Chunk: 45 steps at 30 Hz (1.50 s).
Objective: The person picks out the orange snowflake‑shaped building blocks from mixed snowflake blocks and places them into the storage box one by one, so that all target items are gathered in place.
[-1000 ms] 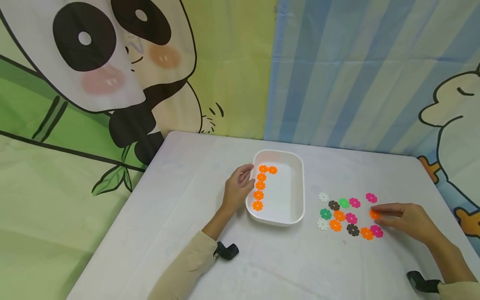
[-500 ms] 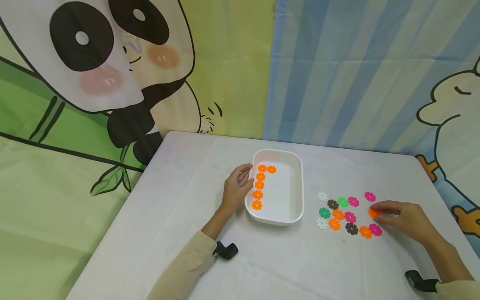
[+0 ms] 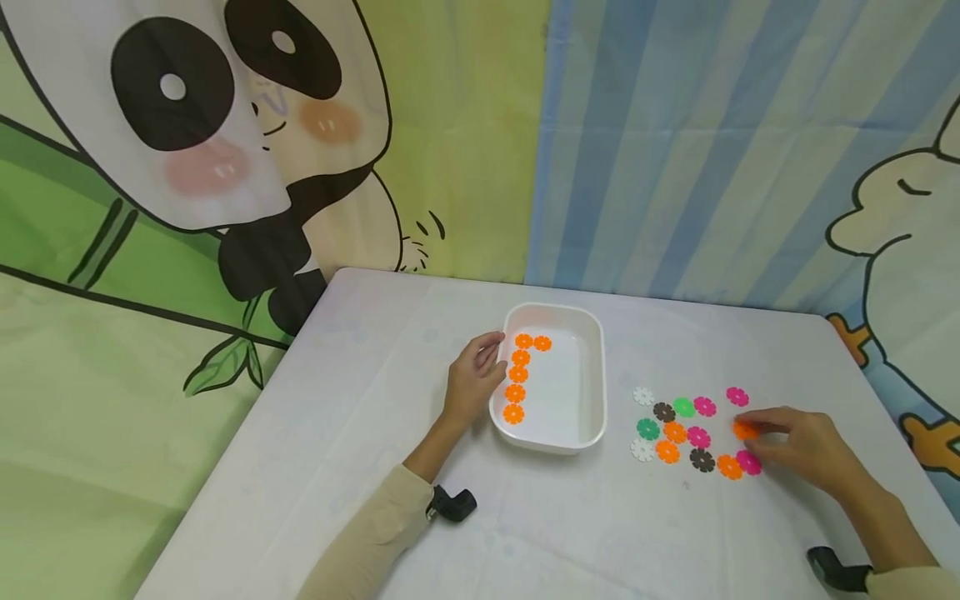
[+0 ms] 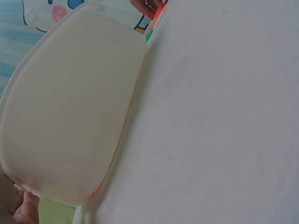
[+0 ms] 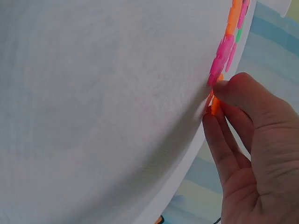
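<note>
My left hand [image 3: 472,379] grips the left rim of a white rectangular tray [image 3: 604,375]; its fingertips [image 4: 29,205] show beside the tray wall [image 4: 70,112] in the left wrist view. Several orange snowflake discs lie in the tray, most in a column along its left side, with one disc [image 3: 542,343] to the right of the top one. On the right, my right hand [image 3: 798,442] pinches an orange snowflake disc [image 5: 215,105] between thumb and fingers, low over the table. A pink snowflake disc [image 3: 748,462] lies just below that hand.
Between tray and right hand, several loose snowflake discs lie on the white table [image 3: 525,525]: white, brown, green [image 3: 648,429], pink [image 3: 699,437] and orange [image 3: 667,452]. Behind the table hangs a printed cloth [image 3: 465,133] with cartoon animals.
The view shifts slightly. My right hand stays at the same spot, its fingers a little closer around the orange snowflake disc. The left hand and tray have not visibly moved.
</note>
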{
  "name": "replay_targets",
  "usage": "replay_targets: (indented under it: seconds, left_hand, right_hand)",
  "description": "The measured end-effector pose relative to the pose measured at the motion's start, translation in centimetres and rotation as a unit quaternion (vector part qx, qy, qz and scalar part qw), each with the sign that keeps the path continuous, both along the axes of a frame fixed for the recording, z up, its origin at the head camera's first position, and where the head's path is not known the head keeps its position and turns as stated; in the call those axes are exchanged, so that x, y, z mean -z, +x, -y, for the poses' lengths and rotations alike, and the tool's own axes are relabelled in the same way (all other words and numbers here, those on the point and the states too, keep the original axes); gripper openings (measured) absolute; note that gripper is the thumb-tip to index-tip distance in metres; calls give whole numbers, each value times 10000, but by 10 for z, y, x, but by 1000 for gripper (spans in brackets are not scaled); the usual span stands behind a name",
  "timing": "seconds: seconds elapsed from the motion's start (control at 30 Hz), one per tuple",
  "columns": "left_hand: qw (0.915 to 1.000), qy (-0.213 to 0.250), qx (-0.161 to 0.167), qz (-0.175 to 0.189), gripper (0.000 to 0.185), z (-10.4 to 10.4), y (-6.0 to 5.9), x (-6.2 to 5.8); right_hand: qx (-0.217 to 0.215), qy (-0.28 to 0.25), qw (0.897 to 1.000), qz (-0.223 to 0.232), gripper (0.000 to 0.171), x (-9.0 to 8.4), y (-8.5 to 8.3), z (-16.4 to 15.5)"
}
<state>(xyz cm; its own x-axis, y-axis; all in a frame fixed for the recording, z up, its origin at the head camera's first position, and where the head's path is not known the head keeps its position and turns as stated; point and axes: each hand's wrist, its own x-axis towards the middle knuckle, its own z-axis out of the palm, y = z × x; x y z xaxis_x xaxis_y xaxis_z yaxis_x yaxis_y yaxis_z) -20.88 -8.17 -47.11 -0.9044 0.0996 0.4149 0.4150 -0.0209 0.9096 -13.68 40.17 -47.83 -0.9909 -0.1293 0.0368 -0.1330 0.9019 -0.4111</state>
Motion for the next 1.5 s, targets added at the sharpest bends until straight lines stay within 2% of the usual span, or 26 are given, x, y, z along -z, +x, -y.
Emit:
replay_targets:
  seconds: [0.13, 0.27, 0.4, 0.53, 0.7, 0.93, 1.17, 1.5]
  left_hand:
    - [10000, 40, -53, 14, 41, 1, 0, 0]
    - [10000, 48, -25, 32, 41, 2, 0, 1]
    - [9999, 84, 44, 54, 42, 2, -1, 2]
    - [9999, 94, 68, 49, 41, 2, 0, 3]
    - [9999, 105, 48, 42, 41, 2, 1, 2]
    - [10000, 73, -9, 51, 41, 2, 0, 2]
    - [10000, -6, -20, 5, 42, 2, -2, 4]
    - [9999, 89, 74, 1, 48, 0, 0, -1]
  right_hand:
    - [-177, 150, 9994, -252, 43, 0, -2, 2]
    - [9, -99, 9997, -217, 47, -3, -3, 5]
    - [76, -379, 9981, -470, 51, -9, -4, 13]
    - [-155, -493, 9945, -909, 45, -20, -9, 29]
    - [-479, -661, 9889, -1239, 45, -37, -21, 56]
    - [-1103, -867, 9765, -1635, 41, -53, -49, 95]
    - [-1757, -1207, 9644, -1565, 37, -62, -75, 137]
    - [-2089, -1407, 9590, -1298, 35, -62, -94, 192]
